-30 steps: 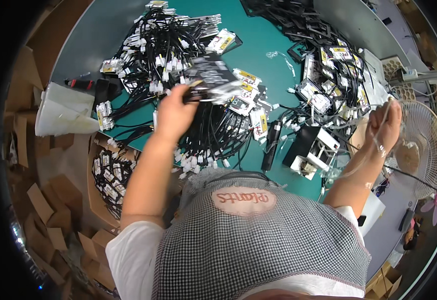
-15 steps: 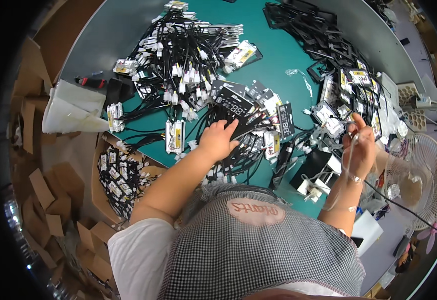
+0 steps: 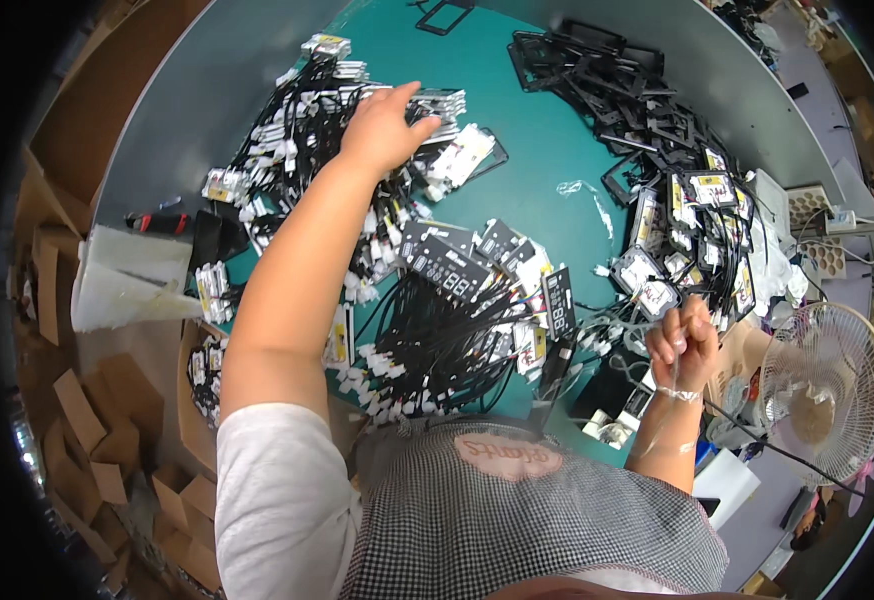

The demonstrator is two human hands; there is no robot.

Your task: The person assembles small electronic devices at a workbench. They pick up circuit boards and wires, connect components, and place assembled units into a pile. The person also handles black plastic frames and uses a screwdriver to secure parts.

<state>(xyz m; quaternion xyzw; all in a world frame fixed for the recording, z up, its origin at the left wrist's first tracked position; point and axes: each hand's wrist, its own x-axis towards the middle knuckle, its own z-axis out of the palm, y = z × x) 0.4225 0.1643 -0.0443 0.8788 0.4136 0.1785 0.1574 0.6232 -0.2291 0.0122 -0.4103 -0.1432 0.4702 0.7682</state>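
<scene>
At the far left of the green table [image 3: 542,145], the left hand [image 3: 385,132] spreads its fingers wide over a pile of wired modules [image 3: 302,125], which lies directly beneath the palm (contact is hard to tell); near right, the right hand [image 3: 685,345] curls, its contents unclear.

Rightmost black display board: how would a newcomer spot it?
On the green tabletop, find the middle pile of black cables, nearest the apron. At its right edge is a black display board. Its long side points toward the apron, whereas the neighbouring display boards to its left lie slanted.
</scene>
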